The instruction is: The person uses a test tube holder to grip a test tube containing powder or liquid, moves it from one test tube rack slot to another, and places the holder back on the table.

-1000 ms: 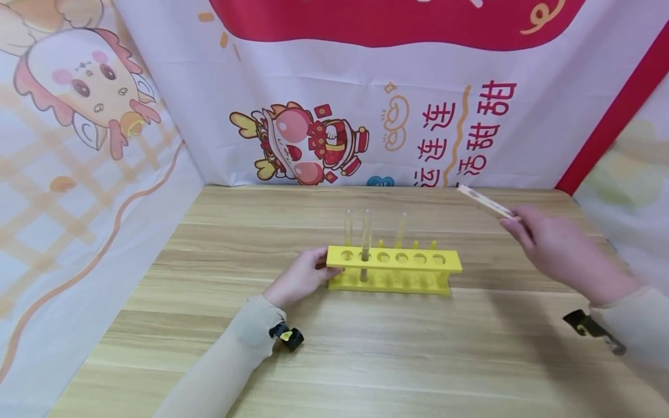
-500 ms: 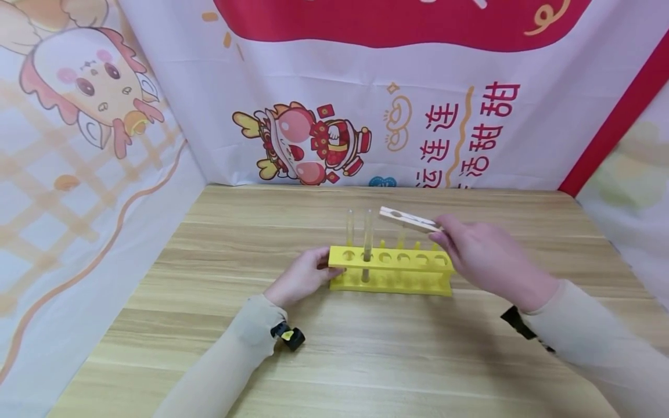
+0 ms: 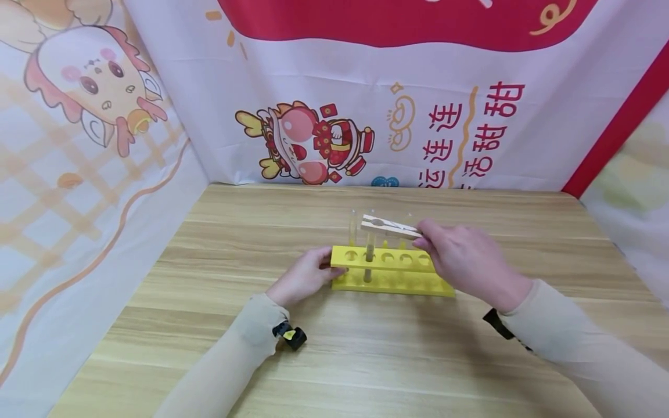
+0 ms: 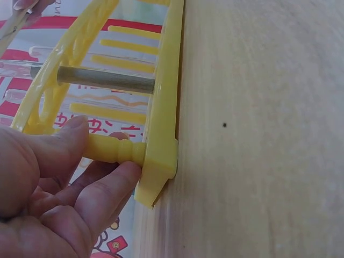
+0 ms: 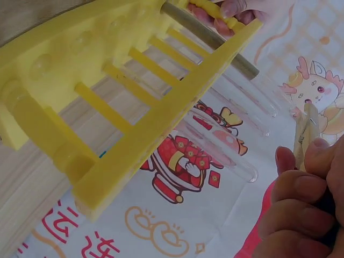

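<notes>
My left hand grips the end post of a yellow test tube rack; thumb and fingertips close round that post in the left wrist view. One test tube with grey contents stands upright in the rack's second hole from the left. Between thumb and fingers of my right hand is a wooden test tube clamp, much like a clothes peg. Its front end overlaps the upper part of the grey-filled tube in the head view. Whether clamp and tube touch, I cannot tell.
Clear test tubes sit round end up on the yellow pegs along the rack's back. The rack stands on a wood-grain table, with a printed cloth hanging behind and at both sides.
My right hand has carried the clamp leftward from the right side to the grey-filled tube's upper part. The left hand stays on the rack.
</notes>
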`<state>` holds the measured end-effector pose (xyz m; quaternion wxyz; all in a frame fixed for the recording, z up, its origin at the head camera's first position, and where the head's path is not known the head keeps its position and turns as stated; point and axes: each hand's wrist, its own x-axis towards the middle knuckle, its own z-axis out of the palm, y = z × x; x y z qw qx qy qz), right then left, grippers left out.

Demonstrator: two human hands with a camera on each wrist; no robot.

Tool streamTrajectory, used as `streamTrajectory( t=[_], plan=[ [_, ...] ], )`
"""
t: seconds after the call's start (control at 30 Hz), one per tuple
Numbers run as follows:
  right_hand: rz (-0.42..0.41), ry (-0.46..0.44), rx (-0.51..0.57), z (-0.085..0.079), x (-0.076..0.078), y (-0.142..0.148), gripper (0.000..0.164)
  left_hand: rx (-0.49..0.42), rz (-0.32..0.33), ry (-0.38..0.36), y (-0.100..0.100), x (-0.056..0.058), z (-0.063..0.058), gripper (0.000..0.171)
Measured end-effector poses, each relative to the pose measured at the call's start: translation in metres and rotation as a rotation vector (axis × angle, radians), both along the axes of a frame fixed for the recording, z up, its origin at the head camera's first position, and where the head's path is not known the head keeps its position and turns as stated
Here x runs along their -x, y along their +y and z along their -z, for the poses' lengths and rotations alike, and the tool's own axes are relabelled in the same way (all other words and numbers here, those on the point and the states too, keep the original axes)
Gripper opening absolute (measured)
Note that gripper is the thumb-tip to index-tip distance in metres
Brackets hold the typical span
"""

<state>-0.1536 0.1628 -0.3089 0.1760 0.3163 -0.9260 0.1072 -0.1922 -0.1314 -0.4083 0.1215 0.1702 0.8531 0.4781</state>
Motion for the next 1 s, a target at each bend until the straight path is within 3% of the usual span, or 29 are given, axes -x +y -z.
streamTrajectory(
  t=[0.57, 1.0],
  plan=[
    [0.004, 0.083, 0.076, 0.007, 0.004, -0.007, 0.019, -0.012, -0.004, -0.007, 0.0, 0.0, 0.0, 0.029],
    [0.009, 0.065, 0.091, 0.011, 0.009, -0.006, 0.018, -0.031, 0.018, -0.002, -0.001, 0.001, 0.002, 0.029]
  ],
)
